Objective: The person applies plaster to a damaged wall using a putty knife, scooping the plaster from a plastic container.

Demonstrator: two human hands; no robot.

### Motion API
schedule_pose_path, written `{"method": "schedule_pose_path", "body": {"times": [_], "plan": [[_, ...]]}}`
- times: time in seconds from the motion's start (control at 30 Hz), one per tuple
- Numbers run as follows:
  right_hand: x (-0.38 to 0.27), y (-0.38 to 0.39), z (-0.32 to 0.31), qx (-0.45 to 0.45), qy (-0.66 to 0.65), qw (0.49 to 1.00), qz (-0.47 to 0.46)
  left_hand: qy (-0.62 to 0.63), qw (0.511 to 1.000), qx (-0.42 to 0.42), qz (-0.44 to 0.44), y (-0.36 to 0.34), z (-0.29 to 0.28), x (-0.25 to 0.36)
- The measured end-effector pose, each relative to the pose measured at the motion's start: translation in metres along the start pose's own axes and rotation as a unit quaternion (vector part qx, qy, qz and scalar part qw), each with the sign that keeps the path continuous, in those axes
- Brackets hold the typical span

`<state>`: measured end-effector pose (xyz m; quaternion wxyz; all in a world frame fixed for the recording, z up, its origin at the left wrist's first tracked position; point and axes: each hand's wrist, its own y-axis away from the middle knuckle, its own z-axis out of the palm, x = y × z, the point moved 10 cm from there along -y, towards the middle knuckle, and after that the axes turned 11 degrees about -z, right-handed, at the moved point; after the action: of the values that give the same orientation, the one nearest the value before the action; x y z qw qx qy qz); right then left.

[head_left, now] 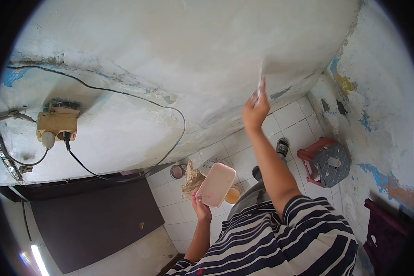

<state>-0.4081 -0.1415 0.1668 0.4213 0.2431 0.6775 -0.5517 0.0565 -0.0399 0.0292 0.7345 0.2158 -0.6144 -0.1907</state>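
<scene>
My right hand [256, 110] is raised to the patchy white wall [193, 55], its fingers closed round a putty knife [261, 76]. The knife shows nearly edge-on, its upper end close to the wall beside a soft shadow; whether it touches cannot be told. Lower down and to the left, my left hand [202, 207] grips the near-left rim of a shallow pink rectangular tray [218, 184]. The tray is tilted, with a few darker pink smears on its inner face.
Left on the wall is a socket box [57, 125] with plugs and a looping black cable [183, 133]. On the tiled floor stand a crumpled paper bag [192, 179], a tub of yellowish liquid [233, 195], other containers, and a red-and-grey stool [329, 163]. A dark panel [92, 221] lies lower left.
</scene>
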Motion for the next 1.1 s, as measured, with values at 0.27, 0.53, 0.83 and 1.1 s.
{"method": "schedule_pose_path", "body": {"times": [0.27,0.53,0.83,1.1], "plan": [[-0.050,0.088,0.053,-0.116,-0.086,0.988,-0.056,-0.029,0.999,0.022,-0.032,0.005,0.003,-0.007],[0.015,-0.004,0.021,-0.035,-0.036,0.995,0.084,-0.009,0.999,0.029,-0.020,0.000,0.001,0.004],[-0.040,0.093,0.043,-0.136,-0.125,0.983,0.022,-0.027,0.999,0.029,-0.023,-0.005,0.001,0.007],[-0.046,0.061,0.074,-0.073,-0.039,0.993,-0.082,-0.019,0.999,0.028,-0.010,-0.003,-0.001,0.000]]}}
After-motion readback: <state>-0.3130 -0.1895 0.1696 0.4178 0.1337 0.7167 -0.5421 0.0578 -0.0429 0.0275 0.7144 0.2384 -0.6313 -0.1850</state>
